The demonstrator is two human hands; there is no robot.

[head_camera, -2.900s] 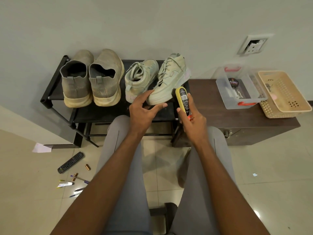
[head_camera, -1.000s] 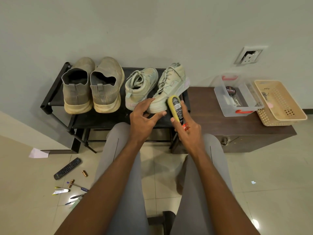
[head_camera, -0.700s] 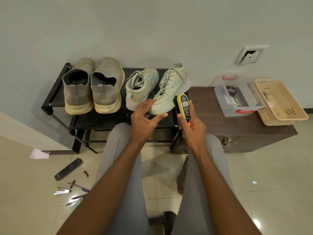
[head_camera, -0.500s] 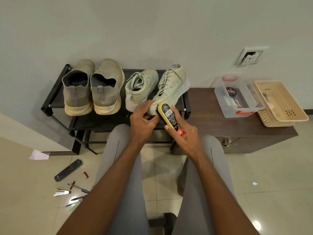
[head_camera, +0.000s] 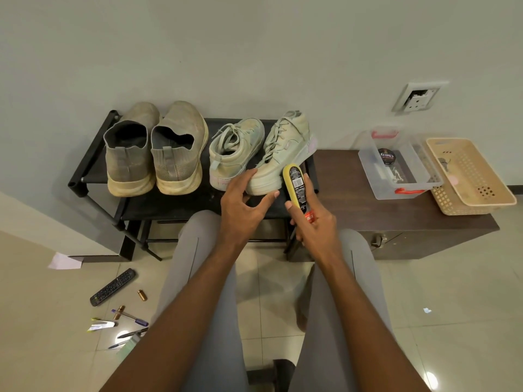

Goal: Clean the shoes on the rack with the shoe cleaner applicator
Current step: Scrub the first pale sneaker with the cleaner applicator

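Right hand (head_camera: 312,222) presses applicator (head_camera: 295,185) against laced sneaker (head_camera: 283,154).

Four shoes crowd the rack (head_camera: 93,154) at centre-left, nearly touching; a bare strip runs along its near edge. At right, the surface (head_camera: 339,193) lies bare before the clear bin (head_camera: 424,176).
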